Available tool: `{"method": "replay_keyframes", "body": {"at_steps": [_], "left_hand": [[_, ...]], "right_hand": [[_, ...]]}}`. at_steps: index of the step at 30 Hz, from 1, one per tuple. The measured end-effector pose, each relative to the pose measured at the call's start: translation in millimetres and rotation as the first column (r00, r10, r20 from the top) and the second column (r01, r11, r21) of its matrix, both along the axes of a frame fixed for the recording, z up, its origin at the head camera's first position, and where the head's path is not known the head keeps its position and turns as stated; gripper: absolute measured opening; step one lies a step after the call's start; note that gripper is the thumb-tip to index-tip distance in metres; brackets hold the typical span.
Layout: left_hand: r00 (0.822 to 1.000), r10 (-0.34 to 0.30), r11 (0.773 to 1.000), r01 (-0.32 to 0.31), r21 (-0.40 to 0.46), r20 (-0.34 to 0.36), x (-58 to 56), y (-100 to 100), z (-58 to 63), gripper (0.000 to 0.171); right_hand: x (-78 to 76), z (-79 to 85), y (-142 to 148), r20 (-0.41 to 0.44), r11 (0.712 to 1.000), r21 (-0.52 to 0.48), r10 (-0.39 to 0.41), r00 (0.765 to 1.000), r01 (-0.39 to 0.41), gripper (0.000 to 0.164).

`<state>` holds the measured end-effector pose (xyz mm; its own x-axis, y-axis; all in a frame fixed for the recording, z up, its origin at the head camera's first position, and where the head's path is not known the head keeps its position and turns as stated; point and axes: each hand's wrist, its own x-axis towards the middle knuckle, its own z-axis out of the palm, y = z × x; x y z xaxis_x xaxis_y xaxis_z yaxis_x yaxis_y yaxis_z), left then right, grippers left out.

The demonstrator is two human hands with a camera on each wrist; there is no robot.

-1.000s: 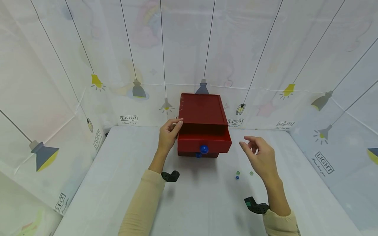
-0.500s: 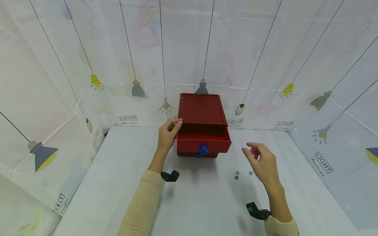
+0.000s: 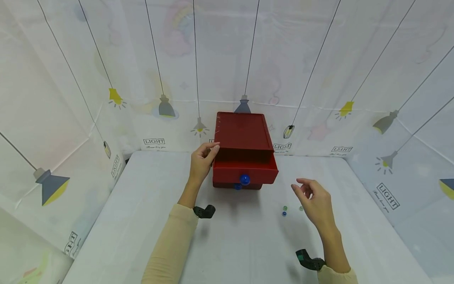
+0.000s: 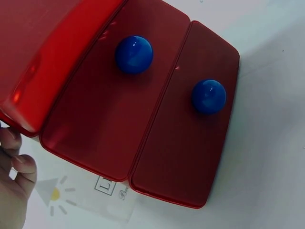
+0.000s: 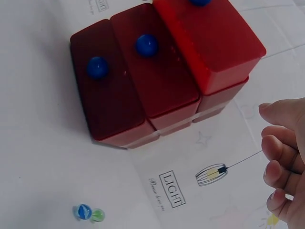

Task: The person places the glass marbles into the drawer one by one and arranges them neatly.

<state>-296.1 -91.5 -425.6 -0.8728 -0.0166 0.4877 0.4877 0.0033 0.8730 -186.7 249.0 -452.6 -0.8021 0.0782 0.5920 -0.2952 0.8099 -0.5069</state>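
A red drawer cabinet (image 3: pixel 244 130) stands at the back of the table, its top drawer (image 3: pixel 230 176) pulled out. A round blue knob (image 3: pixel 244 180) sits on that drawer. In the left wrist view, the two lower drawers are closed, with blue knobs. My left hand (image 3: pixel 201 161) touches the cabinet's left side near its front top edge, fingers bent and partly hidden. My right hand (image 3: pixel 315 201) hovers right of the cabinet, fingers loosely bent, holding nothing. Beside it lie a blue marble (image 3: pixel 284 213), a green marble (image 3: pixel 285 208) and a pale green marble (image 3: pixel 301 208).
The table (image 3: pixel 149 221) has a white cover. Behind the cabinet rises a white cloth backdrop (image 3: pixel 312 59) printed with lamps. Black wrist cameras (image 3: pixel 204 212) are worn on both forearms.
My right hand has drawn back from beside the drawer, moving lower in the head view. The left hand, cabinet and marbles have stayed where they were.
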Motion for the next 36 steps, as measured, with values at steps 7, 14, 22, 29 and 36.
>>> {"method": "replay_keyframes", "body": {"at_steps": [7,14,22,29,36], "left_hand": [[1.000,0.008,1.000,-0.008,-0.008,-0.006,0.5,-0.3,1.0,0.023],[1.000,0.006,1.000,-0.006,-0.014,-0.006,1.3,-0.2,1.9,0.023],[1.000,0.003,1.000,-0.003,-0.012,-0.001,1.3,-0.2,2.0,0.023],[1.000,0.000,1.000,0.000,-0.011,0.010,-0.8,0.2,0.1,0.023],[1.000,-0.001,1.000,0.001,-0.004,0.018,-1.0,0.1,-1.0,0.022]], "right_hand": [[0.3,-10.0,3.8,0.041,1.000,-0.013,-0.019,0.999,0.019,0.030],[1.2,-20.8,9.9,0.076,0.999,-0.035,-0.031,0.997,0.034,0.030],[0.4,-35.1,17.7,0.104,0.998,-0.043,-0.042,0.994,0.046,0.030],[0.5,-47.8,26.5,0.182,0.996,-0.020,-0.083,0.980,0.088,0.034],[0.8,-60.3,36.6,0.192,0.994,-0.015,-0.100,0.976,0.104,0.032]]}}
